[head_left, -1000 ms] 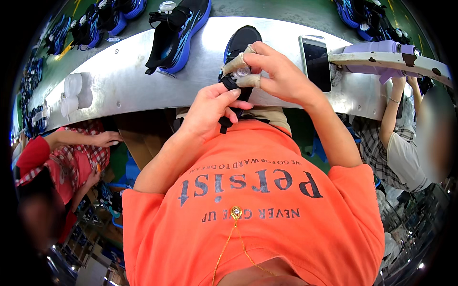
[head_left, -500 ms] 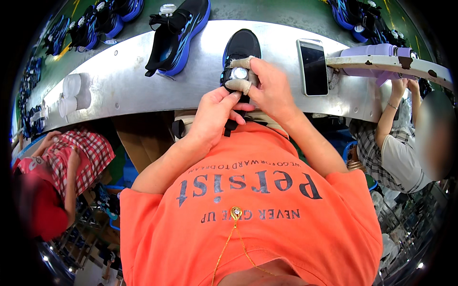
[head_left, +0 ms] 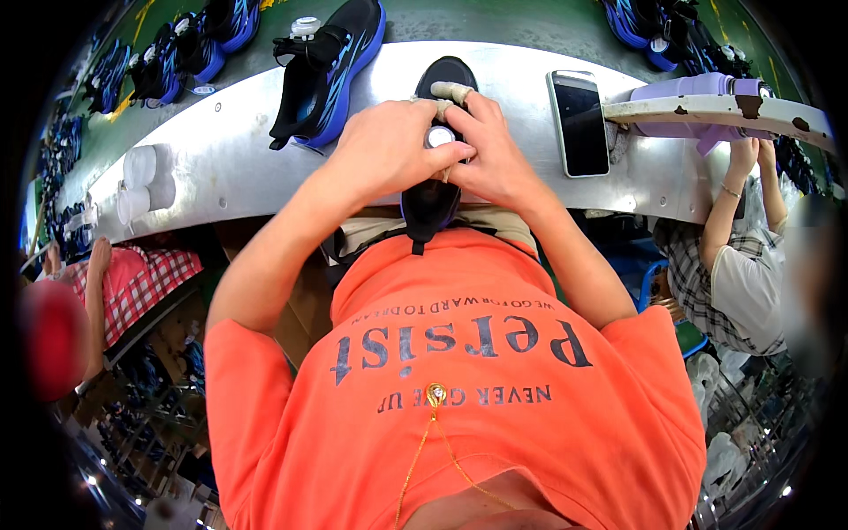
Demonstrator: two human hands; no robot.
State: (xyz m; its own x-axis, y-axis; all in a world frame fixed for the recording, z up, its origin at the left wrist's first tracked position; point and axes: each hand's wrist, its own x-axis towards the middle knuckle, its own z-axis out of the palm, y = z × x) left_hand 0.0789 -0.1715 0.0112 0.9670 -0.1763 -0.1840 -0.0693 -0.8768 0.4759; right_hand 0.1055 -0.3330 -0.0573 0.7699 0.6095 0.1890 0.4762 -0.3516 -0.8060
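Observation:
A black shoe [head_left: 428,208] lies on the metal bench in front of me, its toe pointing away and its heel toward my body. On its top sits a round white dial [head_left: 439,136]. My left hand [head_left: 380,141] reaches over from the left, thumb and fingers closed around the dial. From the other side my right hand [head_left: 495,155] grips the shoe's upper beside the dial, wearing pale cloth covers on some fingertips. Both hands hide the shoe's middle. A second black shoe with a blue sole [head_left: 331,71] stands to the left, with its own white dial [head_left: 306,28].
A phone [head_left: 580,124] lies right of the shoe. Beyond it, a chipped white metal bar [head_left: 689,110] crosses a lavender bottle [head_left: 671,91]. Clear plastic cups [head_left: 137,168] stand at left on the bench [head_left: 238,132]. More shoes [head_left: 159,66] line the green surface. Co-workers sit at both sides.
My left hand has moved up and forward from the shoe's rear onto the dial. My right fingers have shifted off the dial's sides toward the toe. The left co-worker has leaned away.

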